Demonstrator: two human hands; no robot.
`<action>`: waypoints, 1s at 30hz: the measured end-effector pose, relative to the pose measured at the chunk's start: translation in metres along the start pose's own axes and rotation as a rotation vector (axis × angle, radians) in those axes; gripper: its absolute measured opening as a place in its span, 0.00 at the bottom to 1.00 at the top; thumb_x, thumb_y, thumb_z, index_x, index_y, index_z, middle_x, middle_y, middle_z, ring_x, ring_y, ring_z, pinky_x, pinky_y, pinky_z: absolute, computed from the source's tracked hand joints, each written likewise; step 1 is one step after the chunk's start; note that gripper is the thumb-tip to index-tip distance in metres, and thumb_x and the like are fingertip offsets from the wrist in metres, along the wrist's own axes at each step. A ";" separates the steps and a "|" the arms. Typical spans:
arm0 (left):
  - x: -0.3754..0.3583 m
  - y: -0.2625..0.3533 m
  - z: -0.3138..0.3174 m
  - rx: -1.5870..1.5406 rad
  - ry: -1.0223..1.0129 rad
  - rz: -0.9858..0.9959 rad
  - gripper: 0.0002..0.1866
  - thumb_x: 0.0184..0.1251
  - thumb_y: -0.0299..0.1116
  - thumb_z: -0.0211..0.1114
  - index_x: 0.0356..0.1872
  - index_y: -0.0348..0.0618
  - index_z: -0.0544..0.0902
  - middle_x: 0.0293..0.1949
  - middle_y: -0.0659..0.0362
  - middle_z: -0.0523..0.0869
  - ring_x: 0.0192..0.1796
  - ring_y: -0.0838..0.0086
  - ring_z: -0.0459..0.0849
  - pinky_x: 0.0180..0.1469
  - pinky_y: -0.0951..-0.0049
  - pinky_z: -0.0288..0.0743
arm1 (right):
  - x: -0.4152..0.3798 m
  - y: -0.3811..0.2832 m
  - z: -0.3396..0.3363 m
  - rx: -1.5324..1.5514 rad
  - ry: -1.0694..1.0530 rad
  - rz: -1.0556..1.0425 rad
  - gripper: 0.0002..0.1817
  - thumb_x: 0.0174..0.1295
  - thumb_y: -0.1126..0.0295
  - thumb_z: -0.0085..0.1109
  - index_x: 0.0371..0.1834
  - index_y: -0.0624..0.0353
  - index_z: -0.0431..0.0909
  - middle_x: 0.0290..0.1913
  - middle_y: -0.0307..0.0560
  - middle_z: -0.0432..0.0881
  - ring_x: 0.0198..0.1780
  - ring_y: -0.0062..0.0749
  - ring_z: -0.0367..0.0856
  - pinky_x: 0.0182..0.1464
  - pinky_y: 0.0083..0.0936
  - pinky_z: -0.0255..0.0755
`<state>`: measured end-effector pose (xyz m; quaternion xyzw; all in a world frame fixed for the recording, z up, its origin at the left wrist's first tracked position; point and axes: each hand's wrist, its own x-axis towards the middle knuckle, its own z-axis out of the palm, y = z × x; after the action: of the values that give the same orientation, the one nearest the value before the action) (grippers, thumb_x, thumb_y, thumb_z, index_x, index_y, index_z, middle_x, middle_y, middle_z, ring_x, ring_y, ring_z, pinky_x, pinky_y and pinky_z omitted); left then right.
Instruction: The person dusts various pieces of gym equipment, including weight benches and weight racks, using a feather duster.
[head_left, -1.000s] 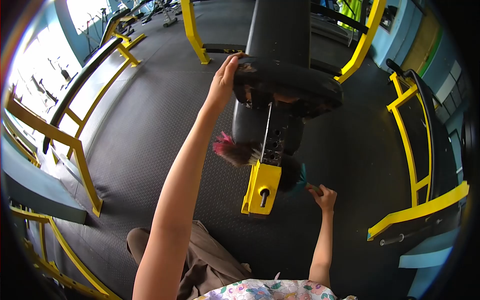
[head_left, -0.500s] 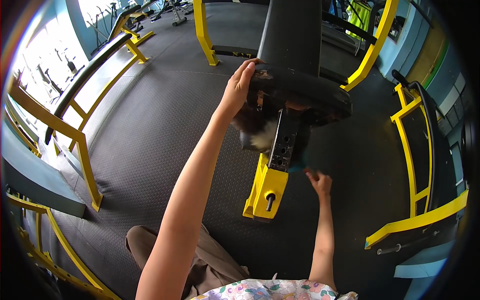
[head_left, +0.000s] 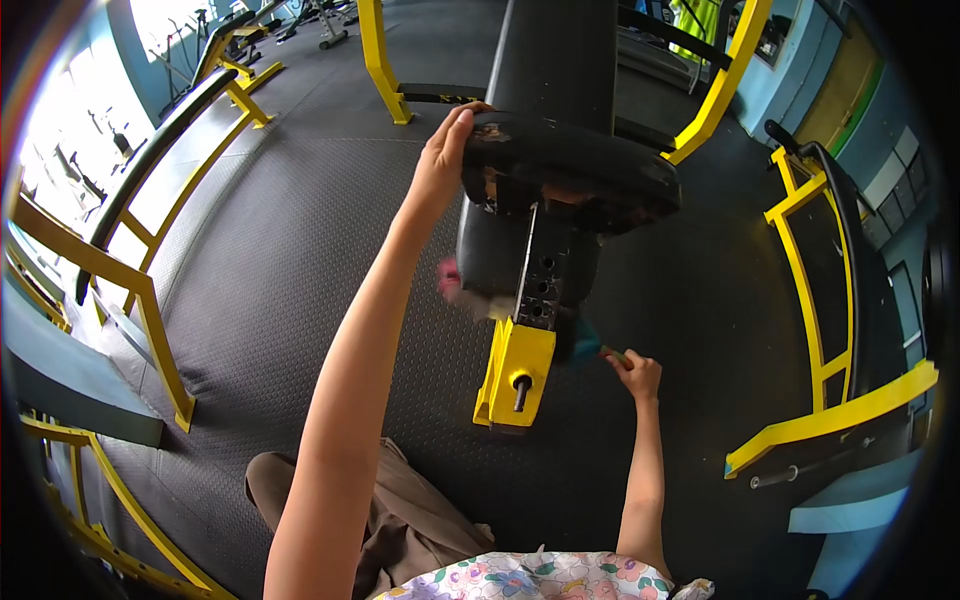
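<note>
My left hand grips the left end of a worn black seat pad, its fingers over the edge. Torn patches show on the pad's near side. Below and to the right, my right hand is closed round the thin handle of a fluffy duster. Its teal part shows beside the bench post, and blurred pink and pale tufts stick out at the left; the post and padding hide the middle. The black post has a row of holes and sits in a yellow metal base with a dark pin.
A long black backrest rises behind the seat. Yellow frames with black padding stand at the left and right. A metal bar end lies low at the right. Dark textured rubber covers the floor.
The duster's pale tufts have swept down and left under the seat, and pink tufts now show at the left. My left hand stays on the pad; the whole view has shifted slightly.
</note>
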<state>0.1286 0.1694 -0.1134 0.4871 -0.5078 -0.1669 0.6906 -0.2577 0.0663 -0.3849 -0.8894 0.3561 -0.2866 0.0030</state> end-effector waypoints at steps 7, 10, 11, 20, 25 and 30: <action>0.002 -0.004 0.001 -0.002 0.031 0.046 0.24 0.68 0.50 0.42 0.49 0.40 0.74 0.41 0.57 0.79 0.46 0.76 0.75 0.51 0.80 0.65 | -0.021 0.015 -0.031 0.011 0.009 0.034 0.31 0.50 0.38 0.54 0.09 0.55 0.65 0.06 0.41 0.62 0.09 0.32 0.68 0.13 0.24 0.57; 0.001 -0.003 0.003 -0.011 0.027 0.042 0.23 0.69 0.49 0.42 0.49 0.40 0.74 0.40 0.57 0.79 0.45 0.77 0.76 0.50 0.80 0.66 | -0.024 0.038 -0.048 -0.012 0.011 0.031 0.30 0.49 0.38 0.56 0.10 0.54 0.66 0.07 0.41 0.63 0.10 0.33 0.69 0.13 0.24 0.58; 0.001 -0.002 0.003 -0.008 0.031 0.042 0.23 0.69 0.48 0.42 0.49 0.40 0.74 0.39 0.58 0.79 0.44 0.77 0.76 0.50 0.80 0.66 | -0.027 0.045 -0.055 -0.045 0.004 0.023 0.29 0.48 0.38 0.56 0.11 0.53 0.67 0.07 0.40 0.65 0.10 0.34 0.70 0.13 0.24 0.59; 0.000 0.004 0.005 0.013 0.037 0.039 0.23 0.69 0.48 0.42 0.50 0.40 0.74 0.40 0.57 0.79 0.45 0.77 0.76 0.51 0.80 0.66 | -0.211 0.065 -0.092 0.106 0.199 0.426 0.25 0.55 0.51 0.56 0.15 0.63 0.71 0.12 0.46 0.70 0.12 0.27 0.67 0.18 0.25 0.58; 0.000 0.001 0.004 -0.034 0.034 -0.026 0.24 0.69 0.50 0.40 0.50 0.40 0.74 0.45 0.57 0.77 0.49 0.74 0.74 0.55 0.77 0.63 | -0.266 -0.062 -0.042 0.666 0.212 1.126 0.26 0.60 0.47 0.49 0.15 0.59 0.70 0.12 0.35 0.67 0.12 0.18 0.66 0.14 0.17 0.55; -0.003 0.006 0.006 0.045 0.027 -0.066 0.27 0.68 0.53 0.38 0.52 0.43 0.73 0.46 0.57 0.76 0.51 0.73 0.72 0.57 0.75 0.60 | -0.179 -0.166 0.028 1.211 0.123 1.276 0.29 0.56 0.39 0.48 0.20 0.58 0.68 0.12 0.31 0.62 0.10 0.12 0.60 0.11 0.10 0.49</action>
<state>0.1210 0.1711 -0.1101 0.5213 -0.4856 -0.1715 0.6805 -0.2425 0.2985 -0.4638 -0.3495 0.5713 -0.4173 0.6143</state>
